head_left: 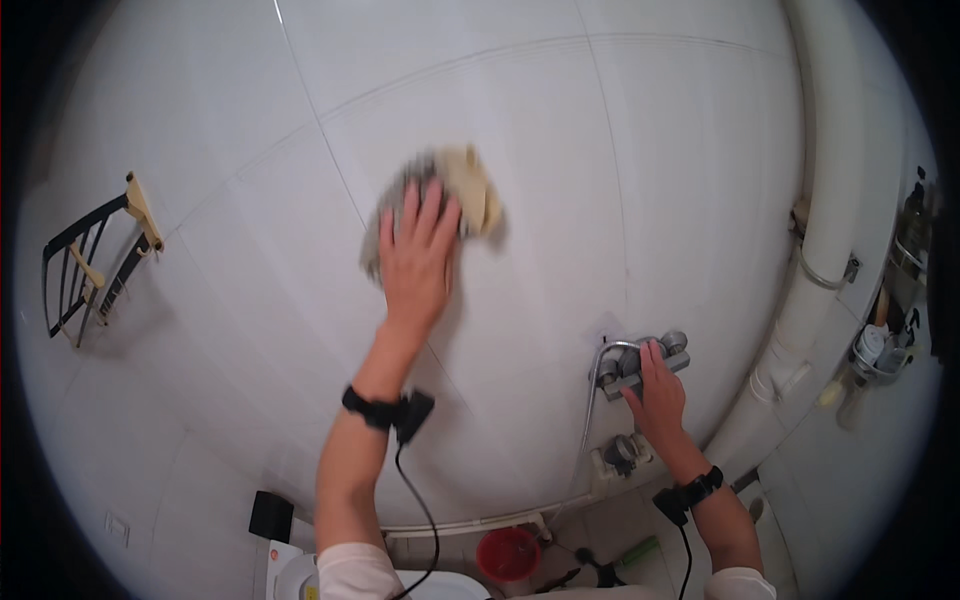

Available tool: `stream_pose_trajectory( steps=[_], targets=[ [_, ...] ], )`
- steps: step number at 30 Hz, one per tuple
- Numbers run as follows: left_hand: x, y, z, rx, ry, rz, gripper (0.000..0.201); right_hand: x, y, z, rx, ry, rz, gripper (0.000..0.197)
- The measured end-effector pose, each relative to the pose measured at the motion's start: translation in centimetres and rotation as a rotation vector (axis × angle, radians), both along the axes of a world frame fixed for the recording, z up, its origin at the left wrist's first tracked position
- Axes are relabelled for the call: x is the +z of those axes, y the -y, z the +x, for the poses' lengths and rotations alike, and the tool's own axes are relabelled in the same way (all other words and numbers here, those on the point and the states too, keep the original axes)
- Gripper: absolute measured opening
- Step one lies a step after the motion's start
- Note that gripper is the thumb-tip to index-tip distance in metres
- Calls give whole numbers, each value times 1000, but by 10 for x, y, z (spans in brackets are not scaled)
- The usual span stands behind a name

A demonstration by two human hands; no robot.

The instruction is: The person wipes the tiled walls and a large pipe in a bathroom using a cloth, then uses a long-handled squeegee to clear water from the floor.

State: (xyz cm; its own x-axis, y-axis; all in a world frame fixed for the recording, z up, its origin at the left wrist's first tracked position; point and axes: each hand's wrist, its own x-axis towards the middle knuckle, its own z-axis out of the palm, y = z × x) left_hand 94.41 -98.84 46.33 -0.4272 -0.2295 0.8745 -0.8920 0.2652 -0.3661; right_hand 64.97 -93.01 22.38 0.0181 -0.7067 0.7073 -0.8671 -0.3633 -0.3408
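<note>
A grey and beige cloth (472, 185) lies bunched against the white tiled wall (540, 110), slightly blurred. With fingers spread flat, my left hand (418, 255) holds it pressed to the tiles. Lower on the right, my right hand (660, 398) grips the grey shower faucet (625, 372), fingers over its top and thumb at its near side. A metal shower hose (588, 420) curves down from the faucet. Each wrist wears a black strap with a cable.
A folding rack (90, 262) is mounted on the left. Thick white pipes (828, 180) run down the right, beside wire baskets (880, 365) of bottles and brushes. Below stand a red bucket (508, 553), a green-handled brush (635, 552) and a valve (622, 455).
</note>
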Motion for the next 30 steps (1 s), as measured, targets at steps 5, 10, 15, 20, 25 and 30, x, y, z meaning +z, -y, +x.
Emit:
stream_pose_trajectory(
  steps=[5,10,15,20,25,30],
  targets=[
    [95,26,-61,-78,73,-217,40,-2,2,2,-5,21,-59,77],
    [-8,24,-72,-106,172,10,43,-6,-5,-3,-30,22,14,77],
    [25,12,-36,-27,129,-20,41,-11,-2,-6,-27,23,21,78],
    [80,-8,1,105,-1,-196,39,-5,-7,2,-11,20,3,78],
    [-18,-7,-15,53,221,23,42,-9,-1,-4,-24,5,-56,79],
    [41,-4,-32,32,152,-72,43,-8,0,0,-27,29,9,79]
  ],
)
